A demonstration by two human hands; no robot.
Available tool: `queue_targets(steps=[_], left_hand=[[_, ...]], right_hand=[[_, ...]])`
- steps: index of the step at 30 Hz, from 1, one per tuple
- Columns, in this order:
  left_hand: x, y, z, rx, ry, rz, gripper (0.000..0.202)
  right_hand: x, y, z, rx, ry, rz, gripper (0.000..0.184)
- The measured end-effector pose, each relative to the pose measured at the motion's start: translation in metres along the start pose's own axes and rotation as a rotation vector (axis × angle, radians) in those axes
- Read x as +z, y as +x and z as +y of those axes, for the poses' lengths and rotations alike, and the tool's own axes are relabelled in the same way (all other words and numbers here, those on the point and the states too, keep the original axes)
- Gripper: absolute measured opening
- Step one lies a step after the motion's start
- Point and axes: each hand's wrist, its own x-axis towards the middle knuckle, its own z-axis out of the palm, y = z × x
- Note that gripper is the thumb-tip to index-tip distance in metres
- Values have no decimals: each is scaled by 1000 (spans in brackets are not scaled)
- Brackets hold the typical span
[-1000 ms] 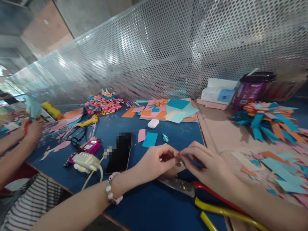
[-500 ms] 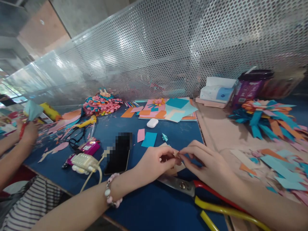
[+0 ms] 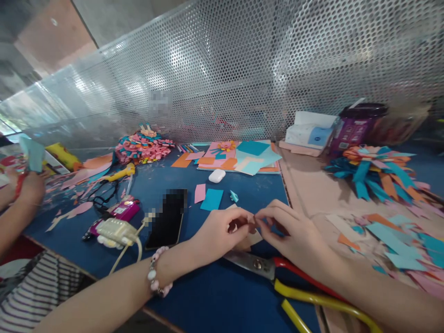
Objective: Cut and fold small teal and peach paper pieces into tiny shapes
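My left hand (image 3: pixel 220 234), with a beaded bracelet (image 3: pixel 155 273) at its wrist, is curled in a pinch. My right hand (image 3: pixel 294 232) meets it fingertip to fingertip. Between them is a small piece of cream paper, mostly hidden by the fingers now. Beneath the hands lie cream paper pieces (image 3: pixel 252 238) on the blue tabletop. Large scissors (image 3: pixel 256 264) with red and yellow handles rest below, partly under my right forearm. Just beyond the hands are a small folded light-blue paper piece (image 3: pixel 233 196), a blue paper rectangle (image 3: pixel 212 199) and a pink one (image 3: pixel 200 193).
A phone (image 3: pixel 169 222), a cream charger (image 3: pixel 116 231) with cable and a yellow glue gun (image 3: pixel 121 173) lie left. Farther back are a white earbud case (image 3: pixel 217 175) and coloured sheets. Paper scraps (image 3: pixel 395 240) and a purple cup (image 3: pixel 357 127) stand right. Another person's hand (image 3: pixel 31 187) works at far left.
The view has shifted slightly, so the table things sit a little farther left. My fingertips stay together, and the cream paper between them is less visible. The other person's light-blue paper has turned.
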Motion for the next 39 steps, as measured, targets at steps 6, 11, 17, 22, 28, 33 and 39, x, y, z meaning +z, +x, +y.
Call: queue_targets(steps=[6,11,17,22,28,33,39], left_hand=[[-1,1,0,44,-7,2,16],[-1,3,-6,52,-11,54,15],[1,2,-11,32,-26,63,16],[0,3,-8,38,-62,64,17],[2,1,-6,-128,-271,129,31],[2,1,2,-231,-579,-110,37],[-2,-1,15,-198,-668,-216,41]], right_hand=[[0,2,-2,61,54,11,10],[2,3,-2,6,68,54,21],[3,2,0,-45,68,23,16],[0,1,-3,-11,97,-26,13],[-3,7,-2,90,86,172,8],[-4,5,-3,12,-79,260,6],[-6,-3,0,-285,-315,111,10]])
